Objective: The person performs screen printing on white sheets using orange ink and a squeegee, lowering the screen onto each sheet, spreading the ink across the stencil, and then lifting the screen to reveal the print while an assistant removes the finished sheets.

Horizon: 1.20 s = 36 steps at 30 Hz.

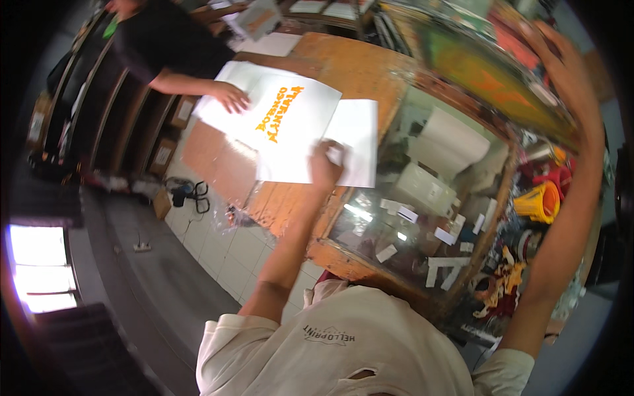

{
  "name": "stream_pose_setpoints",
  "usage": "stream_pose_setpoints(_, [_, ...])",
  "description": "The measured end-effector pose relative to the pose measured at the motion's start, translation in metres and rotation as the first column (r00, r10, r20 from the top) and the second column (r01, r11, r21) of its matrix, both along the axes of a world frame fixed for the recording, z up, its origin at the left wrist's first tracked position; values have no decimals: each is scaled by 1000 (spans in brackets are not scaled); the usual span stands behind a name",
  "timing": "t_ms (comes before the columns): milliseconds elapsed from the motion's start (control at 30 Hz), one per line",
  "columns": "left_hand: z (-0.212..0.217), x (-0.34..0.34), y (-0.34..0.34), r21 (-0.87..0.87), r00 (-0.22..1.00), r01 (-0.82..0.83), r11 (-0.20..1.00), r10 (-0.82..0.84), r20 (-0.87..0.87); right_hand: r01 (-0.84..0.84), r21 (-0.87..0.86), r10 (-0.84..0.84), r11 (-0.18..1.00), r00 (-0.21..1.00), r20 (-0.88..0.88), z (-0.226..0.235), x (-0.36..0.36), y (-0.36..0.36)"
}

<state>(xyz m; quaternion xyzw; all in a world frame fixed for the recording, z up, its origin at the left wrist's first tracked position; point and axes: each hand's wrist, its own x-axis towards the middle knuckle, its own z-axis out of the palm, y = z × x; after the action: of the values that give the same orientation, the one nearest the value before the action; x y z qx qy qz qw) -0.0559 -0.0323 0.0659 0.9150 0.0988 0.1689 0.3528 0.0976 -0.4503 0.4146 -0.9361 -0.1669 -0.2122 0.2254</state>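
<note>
My left hand (327, 164) is closed, a little blurred, at the near right corner of a white sheet printed with orange lettering (228, 129); its fingers look pinched on that sheet. Under it lies a plain white sheet (362, 142). Raised at the far right, my right hand (560, 59) grips the upper edge of a screen-printing frame (482, 69), which is tilted up. Its mesh is yellow-green with an orange patch. A co-worker's hand (231, 97) rests on the left part of the printed sheet.
Beside the wooden board (281, 201), a glass-topped table (360, 241) carries paper scraps (444, 235). A yellow plastic container (538, 201) and stained rags (508, 277) clutter the right side. Shelves (109, 122) line the left; a co-worker in black (175, 43) stands across the table.
</note>
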Motion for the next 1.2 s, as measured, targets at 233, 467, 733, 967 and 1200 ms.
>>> stream_pose_setpoints(233, [-50,-46,-59,174,999,9,985,-3,-36,128,-33,-131,991,976,-175,4,-20,15])
stream_pose_setpoints(467, [2,-11,-19,-223,989,-143,964,145,-8,132,-38,-137,991,973,-185,14,-66,44])
stream_pose_setpoints(733, [-31,-35,-180,123,865,480,869,-445,-232,154,-103,-171,983,968,-183,41,-88,60])
stream_pose_setpoints(967, [-42,-19,-249,382,570,789,482,-806,-161,124,-121,-159,985,927,-339,46,-71,44])
stream_pose_setpoints(1200, [-35,-13,-283,306,371,904,300,-904,-212,32,-219,-111,975,926,-362,54,-46,29])
